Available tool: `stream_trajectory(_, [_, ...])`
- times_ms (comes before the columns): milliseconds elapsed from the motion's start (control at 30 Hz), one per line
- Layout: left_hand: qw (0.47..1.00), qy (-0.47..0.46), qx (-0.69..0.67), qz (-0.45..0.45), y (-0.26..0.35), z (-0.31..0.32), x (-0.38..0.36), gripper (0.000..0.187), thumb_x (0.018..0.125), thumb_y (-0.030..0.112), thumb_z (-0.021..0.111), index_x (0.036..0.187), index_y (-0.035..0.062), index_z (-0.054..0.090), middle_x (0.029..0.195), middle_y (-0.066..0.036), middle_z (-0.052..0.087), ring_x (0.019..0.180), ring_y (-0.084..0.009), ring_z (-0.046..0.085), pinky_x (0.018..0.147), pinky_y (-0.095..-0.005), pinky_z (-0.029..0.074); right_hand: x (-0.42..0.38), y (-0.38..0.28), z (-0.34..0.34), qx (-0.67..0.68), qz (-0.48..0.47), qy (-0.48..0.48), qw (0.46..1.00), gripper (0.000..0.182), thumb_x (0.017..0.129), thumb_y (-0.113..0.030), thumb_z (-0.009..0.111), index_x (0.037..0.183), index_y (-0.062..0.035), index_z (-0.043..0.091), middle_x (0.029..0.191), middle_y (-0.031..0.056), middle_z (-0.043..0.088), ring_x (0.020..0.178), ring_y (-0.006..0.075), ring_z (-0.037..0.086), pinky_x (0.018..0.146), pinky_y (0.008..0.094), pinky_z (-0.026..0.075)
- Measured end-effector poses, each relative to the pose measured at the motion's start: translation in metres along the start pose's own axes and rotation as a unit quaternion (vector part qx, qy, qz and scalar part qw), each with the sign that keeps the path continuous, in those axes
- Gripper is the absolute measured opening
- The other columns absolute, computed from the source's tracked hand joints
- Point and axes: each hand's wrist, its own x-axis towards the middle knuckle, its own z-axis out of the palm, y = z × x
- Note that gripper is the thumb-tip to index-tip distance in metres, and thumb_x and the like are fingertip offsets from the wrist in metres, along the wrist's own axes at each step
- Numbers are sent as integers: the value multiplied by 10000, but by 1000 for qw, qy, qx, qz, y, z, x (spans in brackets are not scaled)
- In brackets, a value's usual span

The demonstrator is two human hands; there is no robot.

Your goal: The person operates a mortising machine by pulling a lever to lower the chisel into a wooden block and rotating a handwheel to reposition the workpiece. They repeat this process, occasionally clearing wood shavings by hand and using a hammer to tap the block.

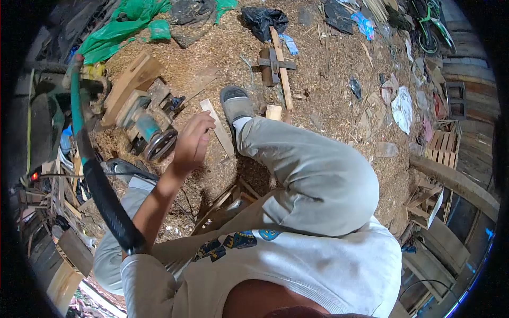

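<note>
My left hand (191, 143) reaches out over the sawdust-covered ground, fingers curled on a thin, pale wooden slat (219, 130). The slat lies slanted just left of my foot in a grey sandal (236, 103). My bent leg in grey trousers (307, 175) fills the middle of the view. A teal power tool (148, 132) with a round metal base sits on wooden boards just left of the hand. My right hand is out of sight.
A black and green hose (103, 193) curves along the left. A small wood block (273, 112) and a wooden cross piece (279, 62) lie beyond the foot. A green tarp (127, 24), a black bag (265, 21), a motorcycle (432, 24) and pallets (442, 146) ring the area.
</note>
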Motion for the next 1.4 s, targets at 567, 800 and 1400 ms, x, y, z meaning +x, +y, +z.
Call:
stream_trajectory(567, [997,45,-46,-40,23,-27,-22,222,1004,118,485,1004,2,674,1209,-207,612,1174,-420,595,1041,-464,460,49,-124,-117,415,-135,5,900,618,954,-244,615,1511,-11,482,1256,174,682,1088,240,687,893,383,554])
stream_trajectory(800, [953,180,-204,-134,50,-65,-74,315,1079,187,428,1061,-17,667,1229,-168,628,1161,-297,616,1019,-425,464,-2,-317,-251,448,-136,-382,797,793,861,-251,810,1521,-34,427,1333,137,629,1164,245,660,913,407,596])
stream_trajectory(1400, [925,348,59,-141,59,-117,-157,315,1068,158,477,927,-35,682,1136,-189,667,1120,-358,638,992,-419,482,-94,-477,-160,136,-551,175,805,752,829,-368,756,1503,-147,509,1267,219,634,1125,408,664,943,489,546])
